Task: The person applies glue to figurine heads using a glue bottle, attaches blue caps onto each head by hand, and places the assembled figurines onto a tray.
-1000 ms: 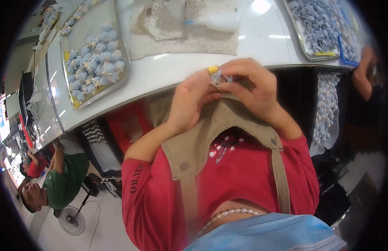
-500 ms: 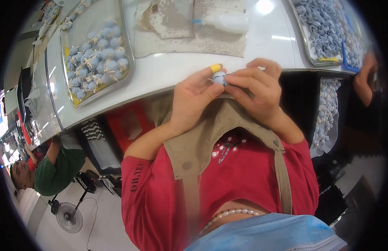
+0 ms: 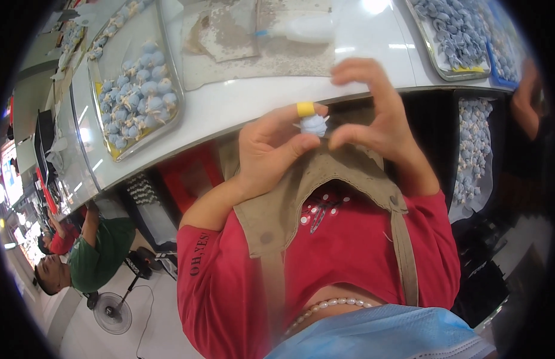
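A small light-blue, roundish piece (image 3: 314, 125) with pale pointed tips sits between the thumb and forefinger of my left hand (image 3: 265, 146), in front of the table's near edge. Yellow tape (image 3: 305, 109) wraps that forefinger near its end. Just to the right, my right hand (image 3: 379, 113) is open, thumb and fingers spread wide and apart from the piece. Its fingertips are smeared by motion. What kind of article the piece is, I cannot tell. Similar blue pieces (image 3: 143, 90) with pale ends lie in a clear-walled tray (image 3: 180, 99) on the left.
Beyond my hands, a stained board (image 3: 211, 70) lies on the white table with a white bottle (image 3: 304, 29). A tray (image 3: 463, 76) of blue-grey pieces stands at right. Below it, more pieces (image 3: 473, 143) lie on white sheeting. Another person's arm (image 3: 525, 105) is at far right.
My right hand has let go of the blue piece, moved away from it and spread its fingers. My left hand keeps the piece and has shifted slightly down. The whole view has shifted a little.
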Demonstrator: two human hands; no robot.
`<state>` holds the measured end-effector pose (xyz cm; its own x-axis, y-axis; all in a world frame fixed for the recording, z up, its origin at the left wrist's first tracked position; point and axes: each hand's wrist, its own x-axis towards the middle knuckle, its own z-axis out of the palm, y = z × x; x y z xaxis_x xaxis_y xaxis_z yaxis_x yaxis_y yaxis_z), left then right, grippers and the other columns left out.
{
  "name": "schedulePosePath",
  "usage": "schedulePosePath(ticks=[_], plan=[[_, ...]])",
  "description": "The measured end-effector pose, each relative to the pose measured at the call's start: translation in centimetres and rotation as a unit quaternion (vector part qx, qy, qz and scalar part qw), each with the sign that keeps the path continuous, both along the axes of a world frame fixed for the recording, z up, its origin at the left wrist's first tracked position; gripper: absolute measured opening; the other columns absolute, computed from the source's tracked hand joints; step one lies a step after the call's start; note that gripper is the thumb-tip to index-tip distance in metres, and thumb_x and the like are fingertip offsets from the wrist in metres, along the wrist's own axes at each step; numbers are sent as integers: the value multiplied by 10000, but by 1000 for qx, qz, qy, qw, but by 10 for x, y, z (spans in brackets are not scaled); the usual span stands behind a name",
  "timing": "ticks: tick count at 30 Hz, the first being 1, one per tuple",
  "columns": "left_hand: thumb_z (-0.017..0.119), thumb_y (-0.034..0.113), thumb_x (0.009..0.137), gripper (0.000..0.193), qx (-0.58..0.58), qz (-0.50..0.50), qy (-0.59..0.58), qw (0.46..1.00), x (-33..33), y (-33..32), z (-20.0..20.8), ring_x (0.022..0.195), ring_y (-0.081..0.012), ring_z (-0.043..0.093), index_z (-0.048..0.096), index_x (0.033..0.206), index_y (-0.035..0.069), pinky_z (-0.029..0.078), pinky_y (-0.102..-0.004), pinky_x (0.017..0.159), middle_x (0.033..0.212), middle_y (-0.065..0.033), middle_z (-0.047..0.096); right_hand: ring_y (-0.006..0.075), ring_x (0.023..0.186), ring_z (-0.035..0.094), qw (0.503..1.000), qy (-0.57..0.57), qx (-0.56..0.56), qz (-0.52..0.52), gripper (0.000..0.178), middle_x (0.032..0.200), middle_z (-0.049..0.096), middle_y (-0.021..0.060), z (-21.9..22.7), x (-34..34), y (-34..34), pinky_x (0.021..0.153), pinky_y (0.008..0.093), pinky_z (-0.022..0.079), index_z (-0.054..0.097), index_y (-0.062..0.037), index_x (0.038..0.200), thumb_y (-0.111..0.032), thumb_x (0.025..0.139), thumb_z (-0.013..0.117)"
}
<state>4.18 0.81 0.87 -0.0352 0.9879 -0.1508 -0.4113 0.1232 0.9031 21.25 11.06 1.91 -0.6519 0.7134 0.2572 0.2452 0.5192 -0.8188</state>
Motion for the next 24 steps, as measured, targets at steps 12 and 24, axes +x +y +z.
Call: schedulePosePath(ticks=[12, 24], plan=[[622, 87, 814, 312, 42, -53, 102, 992, 8, -2, 0, 928, -140, 582, 574, 1109, -4, 453, -253, 828, 1038, -102, 624, 138, 846, 529, 979, 62, -140, 134, 502, 941, 593, 44, -7, 7, -4, 793, 262, 389, 623, -55, 1037, -281, 612, 766], [627, 77, 808, 250, 107, -90, 186, 972, -7, 1, 12, 881, -137, 603, 593, 1035, -23, 472, -240, 779, 976, -109, 639, 158, 906, 496, 973, 65, -163, 150, 450, 895, 570, 46, 0, -4, -1, 781, 276, 416, 653, -61, 976, -190, 570, 797]])
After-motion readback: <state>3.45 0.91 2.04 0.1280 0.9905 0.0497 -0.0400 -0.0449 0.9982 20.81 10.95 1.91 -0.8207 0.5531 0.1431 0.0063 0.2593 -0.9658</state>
